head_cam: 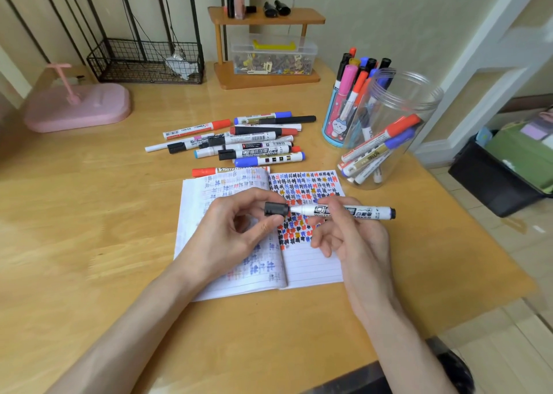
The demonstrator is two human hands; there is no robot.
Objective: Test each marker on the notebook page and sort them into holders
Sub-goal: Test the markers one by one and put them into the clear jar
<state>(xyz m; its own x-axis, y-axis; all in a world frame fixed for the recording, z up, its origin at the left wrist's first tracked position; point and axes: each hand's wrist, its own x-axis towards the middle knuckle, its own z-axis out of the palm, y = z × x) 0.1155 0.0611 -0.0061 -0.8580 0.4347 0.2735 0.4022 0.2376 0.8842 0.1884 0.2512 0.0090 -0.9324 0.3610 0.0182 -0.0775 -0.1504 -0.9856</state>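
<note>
The bench (119, 229) is carrying the open notebook (311, 265) flat beneath both hands, likely so a tip can drop onto the scribbled page. The jar (419, 100) and cup (332, 124) are standing near on the right for sorted markers, and the pile (257, 152) is lying just behind the notebook. The right hand (356, 238) is pinching a marker (359, 211) level above the page, and the left hand (236, 232) is pinching its cap (276, 208) at the tip.

The marker (344, 211) in the fingers of the right hand (354, 239) is showing a white barrel, black lettering and a black end. The cap (276, 208) in the fingers of the left hand (236, 229) is showing black. The notebook page (305, 188) beneath the fingers is displaying red, blue and black marks.
</note>
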